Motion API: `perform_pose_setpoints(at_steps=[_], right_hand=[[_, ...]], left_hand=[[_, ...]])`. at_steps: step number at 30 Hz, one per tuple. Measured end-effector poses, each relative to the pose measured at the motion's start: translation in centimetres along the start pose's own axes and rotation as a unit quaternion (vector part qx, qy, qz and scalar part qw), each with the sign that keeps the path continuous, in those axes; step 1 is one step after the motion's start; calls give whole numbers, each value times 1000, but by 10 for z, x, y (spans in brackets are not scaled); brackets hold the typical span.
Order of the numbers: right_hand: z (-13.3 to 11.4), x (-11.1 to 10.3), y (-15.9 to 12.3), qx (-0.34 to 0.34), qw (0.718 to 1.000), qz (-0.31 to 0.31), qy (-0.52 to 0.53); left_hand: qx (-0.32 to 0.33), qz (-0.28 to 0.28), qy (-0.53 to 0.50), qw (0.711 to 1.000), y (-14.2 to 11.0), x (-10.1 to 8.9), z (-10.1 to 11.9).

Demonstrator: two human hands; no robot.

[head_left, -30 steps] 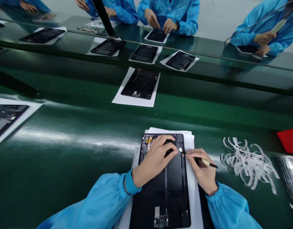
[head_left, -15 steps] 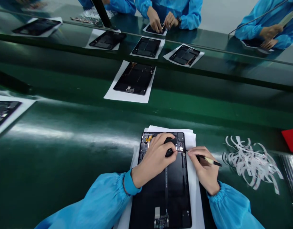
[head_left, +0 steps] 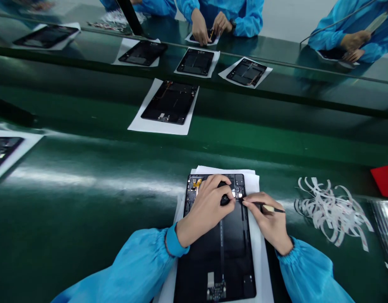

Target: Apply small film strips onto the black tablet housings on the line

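An opened tablet with a bare black inside lies on white paper sheets in front of me. My left hand rests over its upper part, thumb and index finger pinched beside small silvery parts near the top right. Whatever sits between those fingertips is too small to make out. In my right hand is a slim black tool with a cream section, pinched near its thin tip. That tip reaches the tablet's right edge, close to the left fingertips.
White curled strips lie in a pile on the right, near a red object. Another opened tablet is on paper ahead. Several more line the raised shelf, and co-workers' hands work behind it. Part of a tablet shows at far left.
My right hand and the slim tool have moved a little left, closer to my left fingertips. The tablet ahead on its paper has shifted left. My left hand stays almost still.
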State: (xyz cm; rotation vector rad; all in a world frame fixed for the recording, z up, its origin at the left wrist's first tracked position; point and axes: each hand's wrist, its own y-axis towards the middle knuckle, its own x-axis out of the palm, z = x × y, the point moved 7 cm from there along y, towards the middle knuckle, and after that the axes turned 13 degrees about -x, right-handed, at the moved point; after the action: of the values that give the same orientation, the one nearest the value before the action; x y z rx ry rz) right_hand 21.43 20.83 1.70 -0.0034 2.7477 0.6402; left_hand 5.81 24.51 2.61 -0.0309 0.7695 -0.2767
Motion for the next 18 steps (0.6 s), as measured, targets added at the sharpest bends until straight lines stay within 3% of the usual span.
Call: perform_pose_setpoints(at_steps=[10,18], right_hand=[[8,-18,1,34,998,-5,-53],[9,-18,0,30,998,1,-46]], left_hand=[[26,5,34,999,-2,3,2],[34,24,18,999,-2,2,0]])
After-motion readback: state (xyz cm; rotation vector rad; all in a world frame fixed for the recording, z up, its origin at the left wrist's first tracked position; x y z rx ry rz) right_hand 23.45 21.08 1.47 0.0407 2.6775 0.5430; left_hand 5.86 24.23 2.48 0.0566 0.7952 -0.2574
